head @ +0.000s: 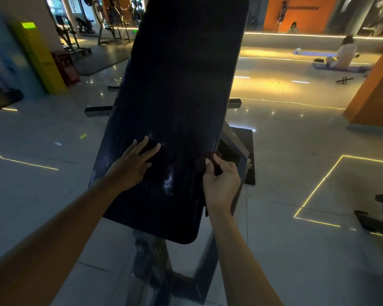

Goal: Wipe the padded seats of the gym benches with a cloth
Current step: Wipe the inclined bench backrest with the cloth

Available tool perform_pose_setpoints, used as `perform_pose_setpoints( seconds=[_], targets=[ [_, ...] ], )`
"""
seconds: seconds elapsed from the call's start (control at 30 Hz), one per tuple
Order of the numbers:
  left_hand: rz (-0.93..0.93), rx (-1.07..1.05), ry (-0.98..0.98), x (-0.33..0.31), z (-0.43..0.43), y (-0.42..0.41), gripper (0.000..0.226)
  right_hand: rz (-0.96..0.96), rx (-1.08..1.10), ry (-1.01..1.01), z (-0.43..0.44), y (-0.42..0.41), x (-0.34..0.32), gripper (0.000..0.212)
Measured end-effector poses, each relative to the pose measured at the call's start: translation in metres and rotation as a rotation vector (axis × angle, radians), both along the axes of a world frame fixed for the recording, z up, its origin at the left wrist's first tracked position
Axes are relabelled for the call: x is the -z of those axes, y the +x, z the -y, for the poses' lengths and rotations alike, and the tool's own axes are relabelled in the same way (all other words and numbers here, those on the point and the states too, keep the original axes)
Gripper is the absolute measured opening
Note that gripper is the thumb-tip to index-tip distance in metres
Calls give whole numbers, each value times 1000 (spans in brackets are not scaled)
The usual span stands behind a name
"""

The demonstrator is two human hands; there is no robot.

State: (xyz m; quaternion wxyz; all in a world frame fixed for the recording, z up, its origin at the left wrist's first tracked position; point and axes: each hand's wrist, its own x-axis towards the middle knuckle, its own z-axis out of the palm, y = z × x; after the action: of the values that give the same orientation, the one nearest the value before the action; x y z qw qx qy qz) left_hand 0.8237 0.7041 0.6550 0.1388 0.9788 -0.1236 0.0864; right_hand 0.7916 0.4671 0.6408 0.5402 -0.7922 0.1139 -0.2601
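A long black padded bench seat [181, 85] runs away from me down the middle of the head view, with wet shiny streaks near its close end. My left hand [135, 162] rests flat on the pad's left part, fingers spread. At the pad's right edge my right hand [221, 177] grips a dark red cloth [209, 160], bunched under its fingers. Part of the cloth is hidden by the hand.
The bench's metal frame [164, 261] stands on a glossy tiled floor below the pad. A yellow pillar [40, 58] and gym machines [111, 23] lie at the back left. A person [343, 56] sits on a mat at the far right. An orange column [374, 91] rises on the right.
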Motion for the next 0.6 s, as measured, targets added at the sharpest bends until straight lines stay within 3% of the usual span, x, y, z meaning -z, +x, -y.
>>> perform_pose_setpoints(
  seconds=[0.27, 0.37, 0.6],
  targets=[
    [14, 12, -81, 4, -7, 5, 58, 57, -12, 89, 3, 7, 5, 35],
    [88, -64, -149, -10, 6, 7, 44, 91, -12, 60, 6, 17, 2, 34],
    [114, -60, -262, -58, 76, 38, 48, 135, -96, -48, 26, 56, -23, 32]
  ],
)
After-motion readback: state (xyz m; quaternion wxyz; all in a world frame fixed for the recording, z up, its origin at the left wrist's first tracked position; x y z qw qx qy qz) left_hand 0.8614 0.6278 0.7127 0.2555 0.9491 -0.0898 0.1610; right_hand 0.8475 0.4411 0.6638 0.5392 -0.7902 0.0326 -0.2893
